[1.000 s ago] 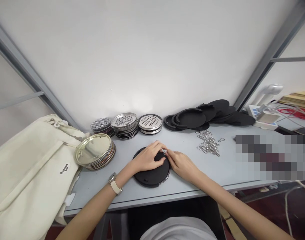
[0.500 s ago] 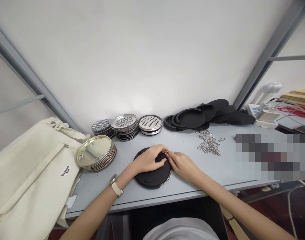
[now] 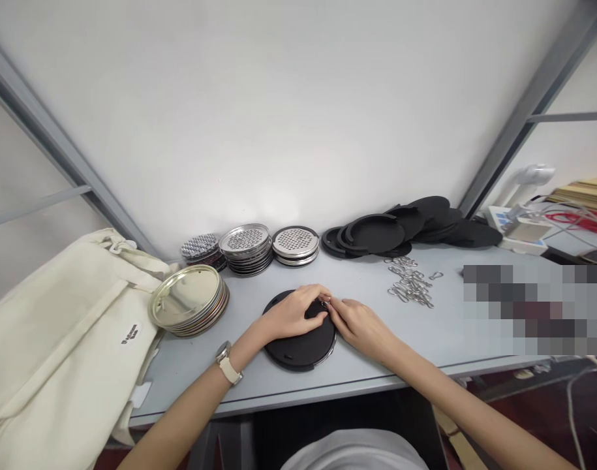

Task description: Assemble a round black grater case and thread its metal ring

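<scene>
Left hand [image 3: 294,313] half-open over black round disc [image 3: 302,346] | right hand [image 3: 361,326] near-closed, pinching silver metal clip [image 3: 324,304], one-to-two o'clock | slack pinch could drop it

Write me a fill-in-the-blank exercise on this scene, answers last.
The disc under the left grip is coloured ____.
The watch is on the ____ wrist.
The loose clips lie to the disc's ____.
The stack nearest the bag is topped with a plate coloured ____.
Missing words: black; left; right; gold.
</scene>
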Motion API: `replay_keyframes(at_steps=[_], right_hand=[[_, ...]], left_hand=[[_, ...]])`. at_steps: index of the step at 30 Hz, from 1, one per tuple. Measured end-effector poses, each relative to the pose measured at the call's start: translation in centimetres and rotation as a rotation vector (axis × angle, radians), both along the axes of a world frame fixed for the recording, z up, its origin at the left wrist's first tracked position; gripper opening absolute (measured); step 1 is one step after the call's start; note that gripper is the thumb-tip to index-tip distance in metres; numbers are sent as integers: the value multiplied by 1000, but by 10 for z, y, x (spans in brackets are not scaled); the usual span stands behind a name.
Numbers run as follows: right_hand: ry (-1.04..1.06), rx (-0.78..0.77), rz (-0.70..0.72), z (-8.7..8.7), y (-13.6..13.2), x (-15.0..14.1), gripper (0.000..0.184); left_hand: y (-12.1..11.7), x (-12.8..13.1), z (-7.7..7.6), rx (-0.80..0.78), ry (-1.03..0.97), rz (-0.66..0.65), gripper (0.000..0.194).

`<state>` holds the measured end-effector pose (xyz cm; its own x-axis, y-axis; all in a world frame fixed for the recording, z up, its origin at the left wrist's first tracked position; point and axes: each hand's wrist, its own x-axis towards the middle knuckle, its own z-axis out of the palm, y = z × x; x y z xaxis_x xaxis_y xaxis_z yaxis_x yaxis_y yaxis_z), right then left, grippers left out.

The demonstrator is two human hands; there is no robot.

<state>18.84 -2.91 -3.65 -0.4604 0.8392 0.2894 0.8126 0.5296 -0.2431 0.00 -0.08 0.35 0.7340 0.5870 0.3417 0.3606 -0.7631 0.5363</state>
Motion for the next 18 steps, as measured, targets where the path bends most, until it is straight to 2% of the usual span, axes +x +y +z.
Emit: replay_keyframes(at_steps=[18], right_hand=[[34,6,-10,1,-1,-1,25]], left_hand=[[1,-1,-1,-77,-58,-34,32]])
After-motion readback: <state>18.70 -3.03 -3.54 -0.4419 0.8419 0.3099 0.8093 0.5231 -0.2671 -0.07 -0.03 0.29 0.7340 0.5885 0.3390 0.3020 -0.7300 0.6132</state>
